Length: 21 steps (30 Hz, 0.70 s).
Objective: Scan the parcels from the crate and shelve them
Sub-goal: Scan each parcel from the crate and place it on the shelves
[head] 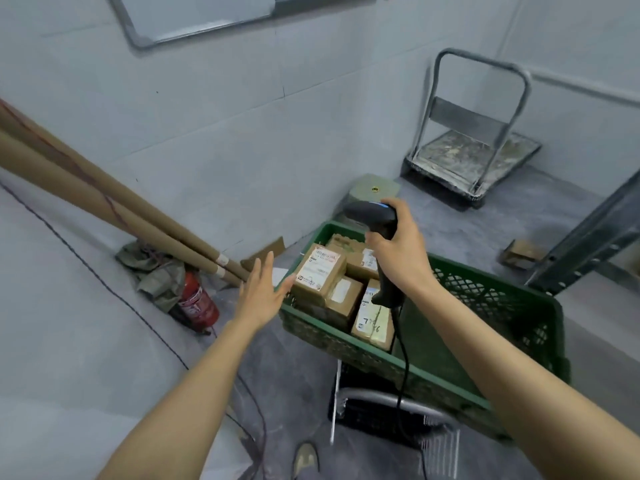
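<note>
Holding black corded handheld barcode scanner (372, 218) in right hand (394, 252), centre frame. Fingers wrapped round the grip, head aimed down-left over the crate, likely to keep the beam ready for a label. Reaching with left hand (261, 292), centre-left, fingers straight and spread, gripping nothing. Probably going for raised brown cardboard parcel with white label (320, 271), tilted atop the others; contact unclear. More taped brown cardboard parcels (372, 320) packed in left half of green plastic lattice crate (485, 296), lower centre. Scanning step, by the look of it, shelving not begun. Grey metal shelf upright (588, 233) at right edge; red fire extinguisher (197, 301) lower left.
</note>
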{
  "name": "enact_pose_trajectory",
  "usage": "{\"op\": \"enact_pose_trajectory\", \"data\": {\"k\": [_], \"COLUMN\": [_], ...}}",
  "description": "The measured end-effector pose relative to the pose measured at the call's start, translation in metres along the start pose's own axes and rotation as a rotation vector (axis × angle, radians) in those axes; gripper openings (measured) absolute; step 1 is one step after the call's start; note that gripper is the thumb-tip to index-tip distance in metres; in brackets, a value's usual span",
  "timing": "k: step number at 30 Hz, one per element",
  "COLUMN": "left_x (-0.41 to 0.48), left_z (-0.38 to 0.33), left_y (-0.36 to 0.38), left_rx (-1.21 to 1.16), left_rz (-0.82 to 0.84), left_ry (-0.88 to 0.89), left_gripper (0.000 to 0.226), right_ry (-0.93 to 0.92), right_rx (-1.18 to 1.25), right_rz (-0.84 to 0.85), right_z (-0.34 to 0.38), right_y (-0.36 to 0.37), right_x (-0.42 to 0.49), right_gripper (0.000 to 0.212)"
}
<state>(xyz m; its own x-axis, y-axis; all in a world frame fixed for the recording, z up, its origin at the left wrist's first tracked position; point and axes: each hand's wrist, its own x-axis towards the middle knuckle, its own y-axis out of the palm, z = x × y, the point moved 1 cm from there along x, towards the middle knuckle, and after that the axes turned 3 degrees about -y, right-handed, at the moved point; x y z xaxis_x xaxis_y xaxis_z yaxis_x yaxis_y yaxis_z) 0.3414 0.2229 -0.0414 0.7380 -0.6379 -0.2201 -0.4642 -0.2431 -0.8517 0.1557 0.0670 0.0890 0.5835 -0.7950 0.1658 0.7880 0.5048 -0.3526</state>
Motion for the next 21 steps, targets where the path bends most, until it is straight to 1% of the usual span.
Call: {"op": "enact_pose_trajectory", "data": {"k": [3, 7, 12, 16, 19, 21], "left_x": [0.029, 0.066, 0.11, 0.131, 0.143, 0.147], "left_z": [0.02, 0.038, 0.046, 0.042, 0.038, 0.035], "left_y": [0.003, 0.02, 0.046, 0.066, 0.081, 0.091], "left_rx": [-0.024, -0.028, -0.031, -0.037, -0.126, -0.199], "left_rz": [0.075, 0.158, 0.218, 0.233, 0.265, 0.301], "left_ry": [0.014, 0.059, 0.078, 0.098, 0.136, 0.195], "left_gripper": [0.09, 0.085, 0.087, 0.09, 0.084, 0.075], "right_ry": [0.043, 0.113, 0.165, 0.183, 0.209, 0.23], "right_rx": [-0.023, -0.059, -0.087, -0.102, -0.086, -0.082], "right_rz": [-0.029, -0.052, -0.058, -0.055, -0.052, -0.055], "right_z": [-0.005, -0.019, -0.039, -0.057, -0.073, -0.084], "right_y": [0.026, 0.048, 0.064, 0.072, 0.076, 0.078], "right_x": [0.011, 0.024, 0.043, 0.054, 0.055, 0.054], "right_gripper": [0.05, 0.051, 0.051, 0.049, 0.052, 0.053]}}
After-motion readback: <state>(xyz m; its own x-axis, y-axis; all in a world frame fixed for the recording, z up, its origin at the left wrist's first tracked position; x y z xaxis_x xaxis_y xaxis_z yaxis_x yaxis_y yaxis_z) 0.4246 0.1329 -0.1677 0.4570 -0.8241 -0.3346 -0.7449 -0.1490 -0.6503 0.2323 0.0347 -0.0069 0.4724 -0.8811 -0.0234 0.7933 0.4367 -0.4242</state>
